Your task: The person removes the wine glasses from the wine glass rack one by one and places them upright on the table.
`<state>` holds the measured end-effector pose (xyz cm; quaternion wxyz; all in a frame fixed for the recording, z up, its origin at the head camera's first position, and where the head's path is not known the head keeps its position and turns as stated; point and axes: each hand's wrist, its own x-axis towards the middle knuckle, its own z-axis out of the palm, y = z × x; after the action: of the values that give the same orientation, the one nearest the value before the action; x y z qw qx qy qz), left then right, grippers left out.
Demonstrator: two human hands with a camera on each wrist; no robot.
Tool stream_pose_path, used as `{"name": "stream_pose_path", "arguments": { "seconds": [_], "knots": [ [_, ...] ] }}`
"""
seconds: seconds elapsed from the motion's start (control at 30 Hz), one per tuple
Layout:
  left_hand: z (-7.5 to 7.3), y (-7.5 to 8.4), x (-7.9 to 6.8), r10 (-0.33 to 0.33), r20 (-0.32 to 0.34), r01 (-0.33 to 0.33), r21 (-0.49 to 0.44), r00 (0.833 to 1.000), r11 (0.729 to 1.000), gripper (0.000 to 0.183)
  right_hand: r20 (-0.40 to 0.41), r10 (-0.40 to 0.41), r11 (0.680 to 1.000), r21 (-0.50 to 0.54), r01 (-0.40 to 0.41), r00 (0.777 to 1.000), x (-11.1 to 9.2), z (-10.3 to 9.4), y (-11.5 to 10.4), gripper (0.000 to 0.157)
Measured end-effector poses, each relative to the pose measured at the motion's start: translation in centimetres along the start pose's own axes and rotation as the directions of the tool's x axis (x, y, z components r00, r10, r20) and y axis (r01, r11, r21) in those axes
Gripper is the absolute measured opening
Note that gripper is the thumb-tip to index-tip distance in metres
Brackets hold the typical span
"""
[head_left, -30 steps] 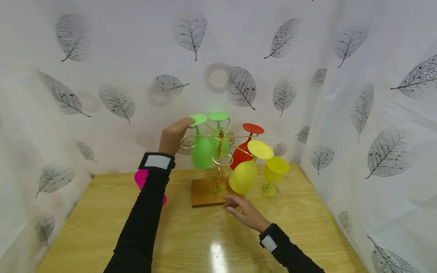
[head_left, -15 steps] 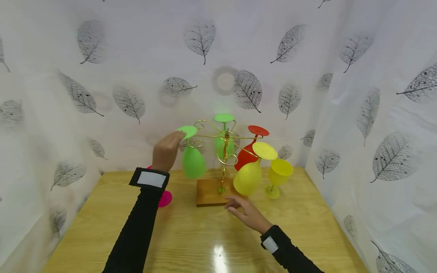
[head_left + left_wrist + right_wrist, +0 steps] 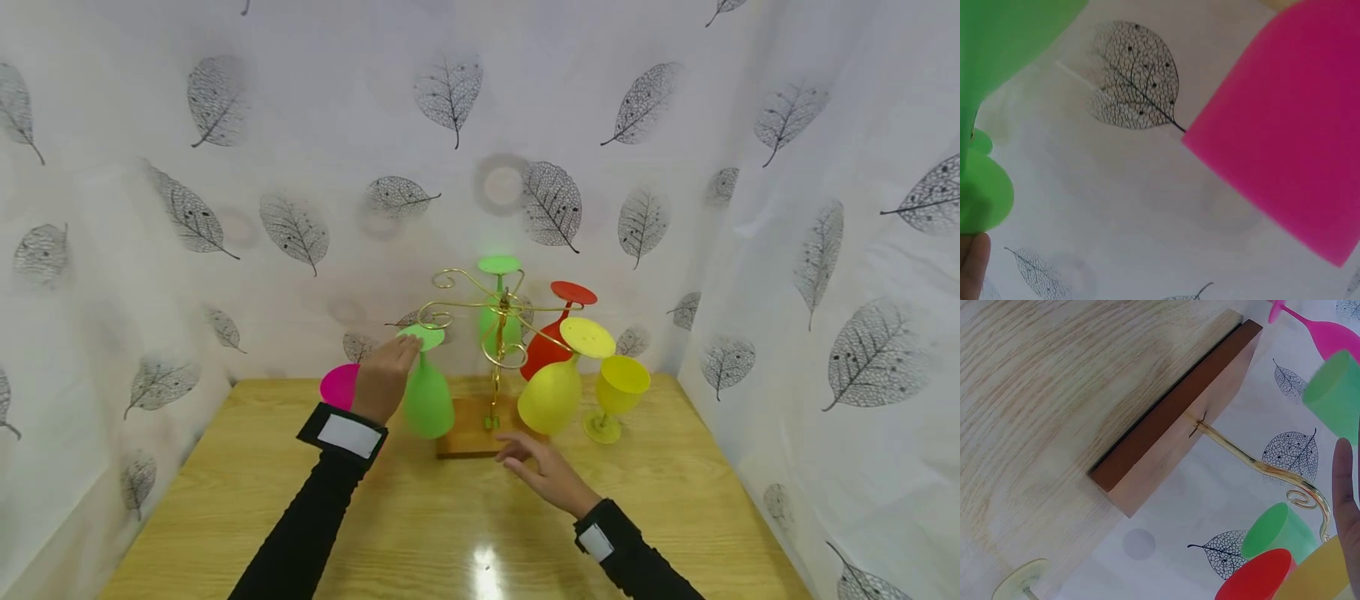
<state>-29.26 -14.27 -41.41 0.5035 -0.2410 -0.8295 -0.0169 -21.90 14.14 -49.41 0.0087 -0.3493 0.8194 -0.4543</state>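
My left hand pinches the foot of a green plastic goblet, held upside down. The foot is just below a left coil of a gold wire rack. The left wrist view has this goblet's foot against my fingertips. My right hand hovers in front of the rack's wooden base, fingers loosely bent and holding nothing. On the rack, another green goblet, a red goblet and a yellow goblet hang upside down.
A second yellow goblet stands upright on the wooden table, right of the rack. Behind my left hand stands a pink goblet, partly hidden. A white leaf-patterned sheet closes off the back and sides.
The left hand has taken the green goblet off the rack's back left arm, moving it left, then down and forward below the coils. The right hand has barely moved.
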Motion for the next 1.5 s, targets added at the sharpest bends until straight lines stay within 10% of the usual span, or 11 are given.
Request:
{"name": "stream_pose_path", "arguments": {
  "seconds": [0.2,0.37,0.6,0.8,1.0,1.1,1.5],
  "knots": [
    [1.4,2.1,-1.5,-0.026,0.149,0.030,-0.023,0.989,0.999,0.016,-0.015,-0.030,1.000,0.001,0.030,0.999,0.1,0.0,0.0,0.036],
    [1.8,3.5,-1.8,-0.095,0.307,0.121,-0.068,0.947,0.990,0.015,-0.018,-0.042,0.999,0.003,0.042,0.999,0.1,0.0,0.1,0.037],
    [2.0,4.6,-1.9,-0.205,0.568,0.357,-0.169,0.797,0.919,0.003,-0.052,-0.061,0.997,-0.042,0.059,0.997,0.1,-0.2,0.3,0.034],
    [2.1,5.0,-2.9,-0.235,0.653,0.440,-0.169,0.720,0.882,0.004,-0.069,-0.049,0.997,-0.056,0.045,0.996,0.2,0.0,-0.2,0.040],
    [2.7,5.6,-4.2,-0.237,0.771,0.586,-0.208,0.591,0.783,0.005,-0.072,-0.074,0.997,-0.004,0.074,0.995,0.2,-0.4,-2.6,0.076],
    [3.1,6.0,-4.7,-0.234,0.800,0.633,-0.220,0.553,0.742,0.007,-0.073,-0.119,0.993,0.013,0.120,0.990,0.3,-0.4,-3.3,0.100],
    [3.3,6.9,-5.6,-0.189,0.834,0.710,-0.297,0.519,0.639,0.012,0.056,-0.193,0.973,0.140,0.184,0.980,0.7,0.1,-4.0,0.099]
  ]
}}
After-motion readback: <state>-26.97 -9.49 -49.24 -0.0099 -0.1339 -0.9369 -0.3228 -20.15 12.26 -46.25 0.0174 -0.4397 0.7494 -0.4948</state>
